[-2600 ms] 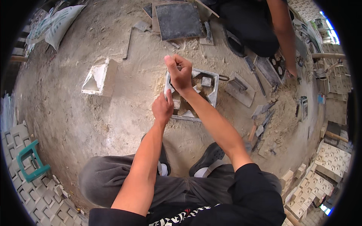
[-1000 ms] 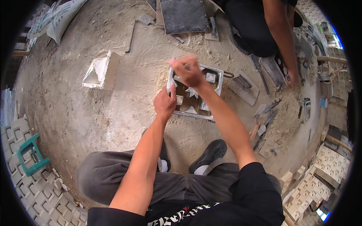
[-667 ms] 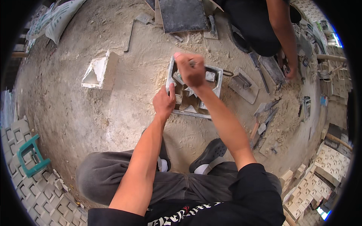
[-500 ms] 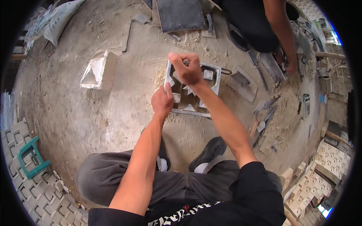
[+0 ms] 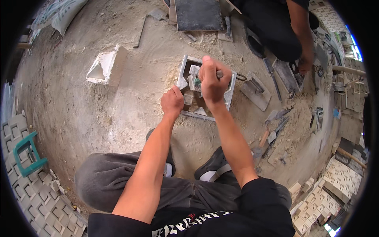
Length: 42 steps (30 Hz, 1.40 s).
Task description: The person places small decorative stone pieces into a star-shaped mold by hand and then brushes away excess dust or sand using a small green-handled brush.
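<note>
On the ground before me lies a rectangular metal mould (image 5: 231,91) with grey, dusty walls. Several pale blocks (image 5: 188,98) sit inside it, some with angled faces. My left hand (image 5: 172,101) is closed on the mould's left wall. Over the mould's right half, my right hand (image 5: 214,81) makes a fist round a tool handle, whose rounded grey end (image 5: 220,74) sticks out by the thumb. The fist hides the tool's lower part, so its kind does not show. A bent metal loop (image 5: 241,76) juts from the mould's right side.
Right of the mould lies a flat trowel (image 5: 254,93), with small hand tools (image 5: 276,128) nearer me. A white hollow block (image 5: 110,65) stands left. A dark board (image 5: 198,15) lies beyond. A co-worker's hand (image 5: 304,65) works far right. A teal plastic frame (image 5: 27,154) is at left.
My right fist has moved from the mould's far left part to its right half, uncovering blocks on the left. My left hand stays on the left wall. The whole view has shifted slightly.
</note>
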Motion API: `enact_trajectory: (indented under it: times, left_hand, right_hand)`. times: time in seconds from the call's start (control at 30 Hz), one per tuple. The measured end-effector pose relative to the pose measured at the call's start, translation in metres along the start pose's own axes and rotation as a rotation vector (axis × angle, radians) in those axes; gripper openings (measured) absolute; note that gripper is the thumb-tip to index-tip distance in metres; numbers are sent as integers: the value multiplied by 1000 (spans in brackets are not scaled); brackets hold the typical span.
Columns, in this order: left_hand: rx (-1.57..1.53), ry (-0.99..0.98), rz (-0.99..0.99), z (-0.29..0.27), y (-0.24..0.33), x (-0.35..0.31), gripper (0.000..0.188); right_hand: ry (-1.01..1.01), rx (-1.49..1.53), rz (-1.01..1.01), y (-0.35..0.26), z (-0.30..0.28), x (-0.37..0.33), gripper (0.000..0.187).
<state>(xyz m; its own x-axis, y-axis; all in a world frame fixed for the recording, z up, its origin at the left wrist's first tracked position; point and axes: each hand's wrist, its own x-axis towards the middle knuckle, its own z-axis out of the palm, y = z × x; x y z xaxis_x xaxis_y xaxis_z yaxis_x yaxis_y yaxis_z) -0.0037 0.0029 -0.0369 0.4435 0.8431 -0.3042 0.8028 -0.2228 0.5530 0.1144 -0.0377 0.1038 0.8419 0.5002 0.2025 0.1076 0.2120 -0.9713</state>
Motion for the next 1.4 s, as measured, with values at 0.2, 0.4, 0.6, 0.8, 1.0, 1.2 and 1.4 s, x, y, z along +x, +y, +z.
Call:
enact_trajectory:
  times: [0.2,0.4,0.6,0.8,1.0,1.2,1.4]
  left_hand:
    - [-12,15,33,0,-1,0,55]
    - [-32,19,24,12,3,0,53]
    - [25,45,122,1,-3,-3,48]
    - [-5,-26,25,-1,4,-2,44]
    - [-3,-38,3,-1,2,-3,43]
    - [-53,8,-6,6,-1,-1,54]
    - [-14,29,93,8,0,-1,50]
  right_hand:
    - [77,79,135,35,-3,-14,41]
    - [324,47,155,21,0,-11,39]
    - [-376,182,45,38,-11,-10,38]
    - [-428,127,192,16,-14,11,48]
    - [-257,181,-9,-14,-17,-1,39]
    - [-311,122,63,37,-27,-15,34]
    - [-150,194,30,13,-19,-22,41]
